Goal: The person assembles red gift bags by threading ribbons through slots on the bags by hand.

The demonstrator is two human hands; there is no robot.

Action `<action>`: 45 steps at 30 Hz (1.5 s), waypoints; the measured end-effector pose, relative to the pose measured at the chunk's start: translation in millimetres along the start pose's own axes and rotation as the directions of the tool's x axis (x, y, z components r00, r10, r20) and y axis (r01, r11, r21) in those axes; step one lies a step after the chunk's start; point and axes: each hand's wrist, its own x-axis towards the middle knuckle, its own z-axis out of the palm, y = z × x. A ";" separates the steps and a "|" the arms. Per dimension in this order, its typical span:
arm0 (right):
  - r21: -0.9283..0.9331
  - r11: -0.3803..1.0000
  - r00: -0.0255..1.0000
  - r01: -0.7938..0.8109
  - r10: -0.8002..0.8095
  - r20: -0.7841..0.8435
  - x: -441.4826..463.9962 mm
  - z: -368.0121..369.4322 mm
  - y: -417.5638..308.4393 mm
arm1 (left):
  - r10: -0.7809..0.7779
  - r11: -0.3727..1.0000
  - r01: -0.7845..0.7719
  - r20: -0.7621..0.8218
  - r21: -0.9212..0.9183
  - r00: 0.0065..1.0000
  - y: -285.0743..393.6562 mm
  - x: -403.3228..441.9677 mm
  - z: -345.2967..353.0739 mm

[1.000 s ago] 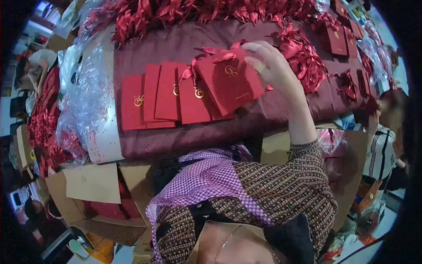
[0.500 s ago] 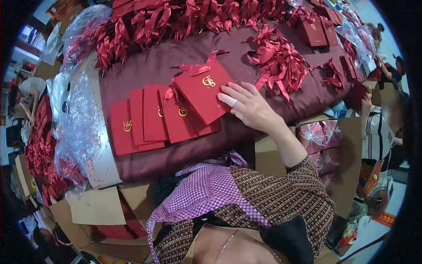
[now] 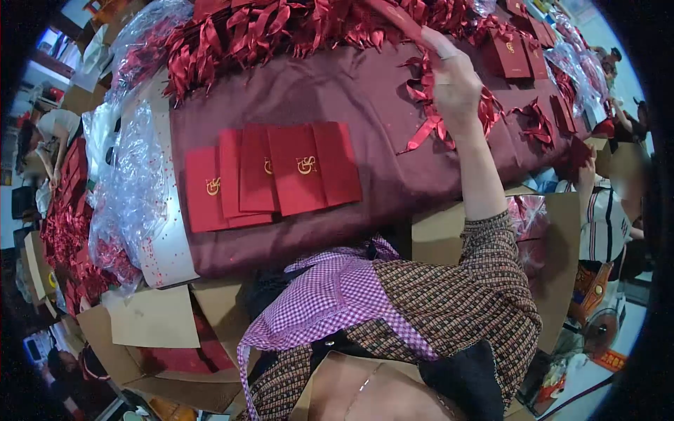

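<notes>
My right hand (image 3: 458,88) is stretched to the far side of the table, its fingers closed on a red paper gift bag (image 3: 399,18). That bag is tilted and partly cut off by the top of the view. A finger on this hand wears a white wrap. Nearer to me, several flat red bags (image 3: 303,168) with gold lettering lie overlapping in a row on the dark red cloth (image 3: 407,175). Loose red ribbons (image 3: 428,133) lie beneath and beside my right wrist. My left hand is out of view.
Ribboned red bags (image 3: 274,28) crowd the table's far side; others (image 3: 507,56) stand at right. Clear plastic wrap (image 3: 137,196) covers the left edge. Open cardboard boxes (image 3: 158,326) flank me below. Other people (image 3: 607,217) are at both sides.
My right hand has moved up and away to the far side, carrying the top ribboned bag off the row. The remaining bags now lie flat, slightly shifted in view.
</notes>
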 end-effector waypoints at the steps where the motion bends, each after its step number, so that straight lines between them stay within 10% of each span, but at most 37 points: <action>1: -0.041 0.997 0.995 0.070 -0.067 0.069 -7.5 5.1 7.1 | 0.001 1.000 -0.001 -0.001 -0.001 1.000 -0.5 -1.2 0.6; 4: -0.017 0.992 0.923 0.123 -0.109 0.370 -49.7 32.9 25.0 | -0.002 1.000 0.002 0.001 0.000 1.000 0.6 -1.1 -0.6; 5: -0.135 0.990 0.676 0.027 0.081 0.733 -61.7 41.5 30.3 | -0.003 1.000 0.003 0.000 0.002 1.000 2.3 0.2 -1.3; 10: -0.216 0.967 0.609 0.133 0.092 0.788 -75.4 35.9 16.3 | -0.006 1.000 0.006 0.000 0.013 1.000 10.0 3.8 -3.9; 14: -0.244 0.958 0.604 0.153 0.105 0.790 -69.8 33.4 16.5 | -0.006 1.000 0.006 0.001 0.019 1.000 17.2 8.0 -3.7; 19: -0.109 0.988 0.940 -0.107 0.136 0.313 -22.7 19.2 31.4 | -0.002 1.000 0.002 -0.009 0.020 1.000 23.8 8.6 -0.6; 23: -0.013 0.875 0.834 -0.484 0.466 0.296 5.3 10.5 49.0 | 0.005 1.000 -0.005 -0.014 0.008 1.000 29.3 7.4 3.3; 32: 0.106 0.692 0.677 -0.714 0.643 0.357 21.2 16.1 91.5 | 0.010 0.996 -0.013 -0.025 -0.092 1.000 46.1 -25.6 3.5; 36: 0.234 0.785 0.817 -0.574 0.532 0.222 21.2 21.3 78.1 | -0.002 0.932 0.000 -0.005 -0.364 1.000 70.8 -75.9 1.1; 39: 0.070 0.983 0.981 -0.168 0.160 0.111 12.7 26.5 40.0 | 0.353 0.892 -0.362 0.085 0.269 0.932 121.5 -32.5 9.5; 40: 0.058 0.979 0.942 -0.195 0.170 0.291 -0.6 24.7 31.6 | 0.538 0.444 -0.589 0.325 0.675 0.778 144.7 -13.1 14.1; 42: -0.169 0.982 0.673 0.087 0.067 0.737 -19.9 38.3 25.0 | 0.695 0.425 -0.700 0.289 0.573 0.658 177.6 -15.3 24.3; 45: -0.048 0.984 0.608 0.174 -0.070 0.791 -76.6 46.8 26.0 | 0.732 0.388 -0.704 0.265 0.595 0.628 218.7 -22.9 46.5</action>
